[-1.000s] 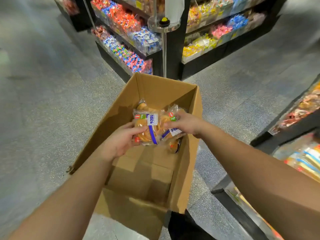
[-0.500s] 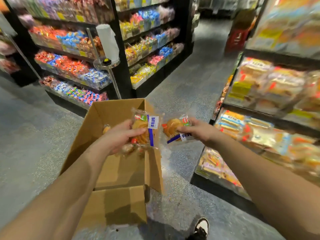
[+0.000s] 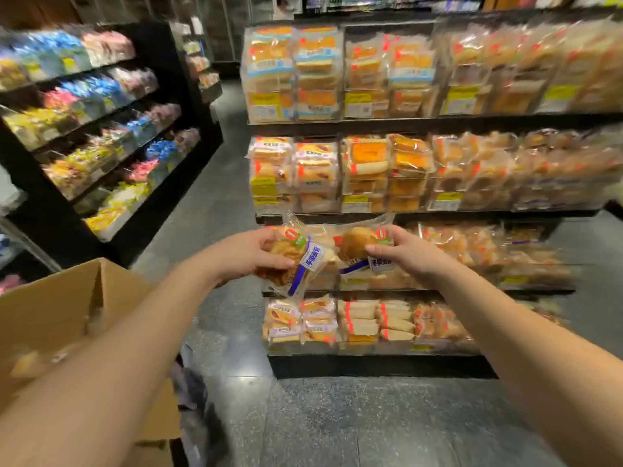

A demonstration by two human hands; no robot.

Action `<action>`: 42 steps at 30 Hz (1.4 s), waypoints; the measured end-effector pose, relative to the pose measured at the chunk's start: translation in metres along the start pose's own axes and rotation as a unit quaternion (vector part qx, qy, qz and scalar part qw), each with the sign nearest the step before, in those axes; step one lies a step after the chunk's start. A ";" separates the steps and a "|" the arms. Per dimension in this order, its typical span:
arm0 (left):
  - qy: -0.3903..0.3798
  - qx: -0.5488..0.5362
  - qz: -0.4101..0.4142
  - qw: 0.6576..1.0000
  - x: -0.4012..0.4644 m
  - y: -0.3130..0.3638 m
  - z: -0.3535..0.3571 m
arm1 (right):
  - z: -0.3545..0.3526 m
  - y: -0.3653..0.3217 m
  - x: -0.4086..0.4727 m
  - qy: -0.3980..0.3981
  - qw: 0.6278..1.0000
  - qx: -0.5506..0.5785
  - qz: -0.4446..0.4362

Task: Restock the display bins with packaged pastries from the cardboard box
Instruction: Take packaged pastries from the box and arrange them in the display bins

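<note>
Clear-wrapped pastry packs are in both hands: the left hand [image 3: 251, 256] grips one pack [image 3: 296, 261], the right hand [image 3: 409, 252] pinches another pack [image 3: 362, 247], both held up before the third shelf row [image 3: 499, 251]. Grey floor [image 3: 337, 416] lies open below. The cardboard box [image 3: 60, 308] now sits at the left edge; a second ago both packs were inside it.

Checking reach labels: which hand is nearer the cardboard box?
Left. The left hand, holding a pastry pack, is up and right of the cardboard box; the right hand holds another pack farther right, by the shelf.
</note>
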State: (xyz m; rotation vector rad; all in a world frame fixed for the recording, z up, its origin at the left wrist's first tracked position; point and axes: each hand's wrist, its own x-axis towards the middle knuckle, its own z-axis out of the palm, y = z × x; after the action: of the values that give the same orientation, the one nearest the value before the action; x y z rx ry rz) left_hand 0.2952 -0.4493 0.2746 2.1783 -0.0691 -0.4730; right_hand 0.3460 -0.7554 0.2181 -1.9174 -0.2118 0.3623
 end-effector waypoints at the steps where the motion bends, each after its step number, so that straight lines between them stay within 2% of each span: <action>1: -0.018 0.025 0.006 1.000 0.016 0.019 0.019 | -0.030 0.014 -0.012 0.011 1.000 0.003 0.002; 8: -0.084 0.208 0.070 0.972 0.130 0.151 0.176 | -0.216 0.120 -0.105 0.108 0.991 0.028 0.076; 13: -0.124 0.267 0.095 0.951 0.188 0.225 0.284 | -0.306 0.180 -0.155 0.182 0.973 0.062 0.131; 19: -0.158 0.297 0.120 0.934 0.247 0.278 0.359 | -0.383 0.237 -0.169 0.244 0.952 0.095 0.161; 26: -0.171 0.302 0.140 0.927 0.345 0.303 0.409 | -0.453 0.275 -0.139 0.297 0.933 0.055 0.193; 32: -0.147 0.306 0.152 0.928 0.454 0.311 0.449 | -0.519 0.318 -0.085 0.337 0.908 0.009 0.247; 42: -0.092 0.335 0.125 0.929 0.571 0.334 0.520 | -0.599 0.371 0.001 0.329 0.897 -0.028 0.293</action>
State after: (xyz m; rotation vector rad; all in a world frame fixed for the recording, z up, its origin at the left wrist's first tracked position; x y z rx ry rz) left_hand 0.6772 -1.1726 0.0782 2.7261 -0.6928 -0.5600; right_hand 0.5464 -1.4149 0.0736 -2.0195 0.8266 0.0755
